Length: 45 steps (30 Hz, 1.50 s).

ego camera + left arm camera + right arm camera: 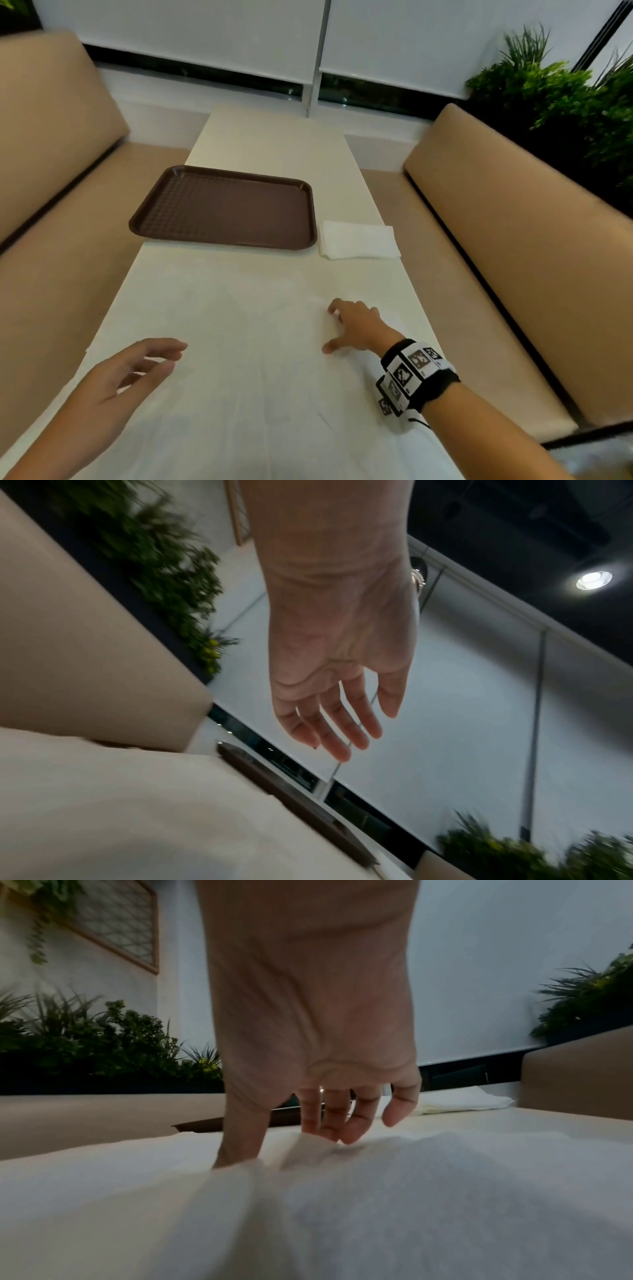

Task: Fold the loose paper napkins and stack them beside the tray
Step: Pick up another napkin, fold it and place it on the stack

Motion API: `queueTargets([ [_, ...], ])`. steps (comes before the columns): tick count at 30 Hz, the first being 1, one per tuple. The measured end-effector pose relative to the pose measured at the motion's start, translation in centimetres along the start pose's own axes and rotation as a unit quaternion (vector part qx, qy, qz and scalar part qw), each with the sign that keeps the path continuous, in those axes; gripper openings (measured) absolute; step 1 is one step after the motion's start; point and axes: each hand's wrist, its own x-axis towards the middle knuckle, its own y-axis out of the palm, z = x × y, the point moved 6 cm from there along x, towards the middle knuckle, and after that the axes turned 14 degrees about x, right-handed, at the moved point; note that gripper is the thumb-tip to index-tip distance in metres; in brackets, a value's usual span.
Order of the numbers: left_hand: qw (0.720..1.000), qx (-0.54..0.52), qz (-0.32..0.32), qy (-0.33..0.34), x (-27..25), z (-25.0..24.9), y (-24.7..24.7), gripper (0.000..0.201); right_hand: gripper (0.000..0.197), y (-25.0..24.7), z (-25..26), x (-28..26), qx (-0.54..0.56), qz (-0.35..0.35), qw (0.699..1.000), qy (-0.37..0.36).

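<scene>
Right hand [356, 325] presses spread fingertips onto the large loose white paper napkin [260, 377] on the near table; left hand [113, 383] hovers relaxed, holding nothing. The folded white napkin stack [358, 240] lies just beside the brown rectangular plastic tray [222, 207]. Risk, in my judgement: thin paper bunching or tearing under one-handed dragging.

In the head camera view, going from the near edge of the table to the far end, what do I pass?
Left hand → right hand on the loose napkin → folded napkin stack → brown tray → bare far end of the table.
</scene>
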Motion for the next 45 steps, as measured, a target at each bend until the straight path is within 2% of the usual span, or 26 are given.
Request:
queueTargets([
  [2,0.999,-0.013,-0.022,-0.037,-2.5,3.0,-0.6,0.057,0.066,0.3,0.3,-0.2,0.022,0.015,1.0,-0.007],
  [5,0.995,-0.038,-0.054,-0.08,-5.1,6.8,-1.1,0.014,0.02,0.8,0.9,-0.6,0.023,0.011,0.999,-0.027],
  [6,0.994,-0.036,-0.053,-0.087,-5.6,8.4,-1.1,0.017,0.018,0.7,0.9,-0.8,0.043,0.002,0.999,-0.023],
  [8,0.994,-0.014,-0.033,-0.104,-6.6,11.1,-1.2,0.048,0.014,-0.7,0.9,-1.2,0.107,-0.038,0.993,-0.021],
  [9,0.992,-0.012,-0.034,-0.122,-6.9,11.9,-1.4,0.057,0.015,-1.7,1.1,-1.6,0.136,-0.067,0.988,-0.028],
  [11,0.991,-0.013,-0.034,-0.126,-7.2,12.1,-2.0,0.063,0.019,-4.2,1.6,-2.7,0.203,-0.124,0.97,-0.057],
  [13,0.993,-0.019,-0.036,-0.108,-7.2,10.9,-2.4,0.06,0.02,-6.5,2.3,-3.8,0.303,-0.146,0.938,-0.083],
  [14,0.995,-0.021,-0.043,-0.092,-7.0,9.6,-2.6,0.052,0.021,-7.3,2.8,-4.4,0.356,-0.136,0.92,-0.094],
  [16,0.995,-0.052,-0.071,-0.051,-6.4,5.6,-3.0,0.016,0.02,-8.6,3.8,-5.6,0.466,-0.105,0.871,-0.115],
  [17,0.995,-0.065,-0.07,-0.036,-5.8,3.5,-3.1,0.019,0.018,-9.4,4.4,-6.2,0.519,-0.095,0.84,-0.125],
  [18,0.996,-0.063,-0.067,-0.01,-5.0,1.6,-3.1,0.037,0.017,-10.2,5.0,-6.7,0.562,-0.087,0.811,-0.136],
  [19,0.996,-0.063,-0.067,0.018,-3.8,-0.6,-2.9,0.047,0.019,-11.0,5.5,-7.2,0.596,-0.076,0.785,-0.149],
  [21,0.991,-0.095,-0.055,0.078,-1.2,-5.3,-1.8,0.037,0.03,-12.3,6.9,-7.9,0.633,-0.043,0.752,-0.179],
  [22,0.988,-0.104,-0.045,0.1,0.3,-7.5,-1.0,0.034,0.036,-12.7,7.7,-8.1,0.639,-0.026,0.745,-0.19],
  [23,0.987,-0.111,-0.033,0.112,1.9,-9.6,0.0,0.04,0.041,-12.9,8.4,-8.3,0.638,-0.013,0.745,-0.197],
  [26,0.979,-0.174,0.011,0.102,6.4,-14.2,2.8,0.075,0.049,-13.3,10.6,-8.5,0.624,0.016,0.751,-0.213],
  [28,0.972,-0.219,0.038,0.078,8.5,-15.6,4.2,0.093,0.049,-13.5,11.7,-8.5,0.622,0.034,0.751,-0.22],
  [30,0.958,-0.275,0.06,0.057,9.5,-15.7,5.1,0.099,0.043,-13.8,12.3,-8.5,0.615,0.034,0.755,-0.224],
  [31,0.945,-0.314,0.07,0.051,9.7,-15.6,5.5,0.094,0.037,-13.9,12.4,-8.5,0.607,0.027,0.761,-0.225],
  [33,0.918,-0.385,0.087,0.044,10.0,-15.6,6.1,0.067,0.025,-14.1,12.7,-8.6,0.578,0.01,0.783,-0.231],
  [35,0.916,-0.39,0.083,0.036,10.0,-15.7,6.3,0.04,0.017,-14.1,12.7,-8.6,0.539,-0.005,0.808,-0.237],
  [37,0.923,-0.376,0.073,0.038,10.2,-15.7,6.1,0.033,0.014,-14.3,12.3,-8.5,0.494,-0.03,0.835,-0.239],
  [39,0.934,-0.347,0.073,0.05,10.2,-15.9,5.9,0.03,0.03,-15.5,11.6,-8.7,0.412,-0.116,0.874,-0.23],
  [41,0.947,-0.306,0.074,0.062,10.1,-16.4,5.5,0.024,0.052,-17.0,11.7,-9.4,0.321,-0.201,0.894,-0.239],
  [43,0.955,-0.275,0.084,0.073,10.0,-17.0,5.3,0.022,0.063,-17.5,12.8,-9.9,0.276,-0.184,0.91,-0.251],
  [45,0.957,-0.258,0.101,0.087,9.8,-17.5,5.2,0.023,0.056,-17.4,13.6,-9.9,0.227,-0.144,0.932,-0.241],
])
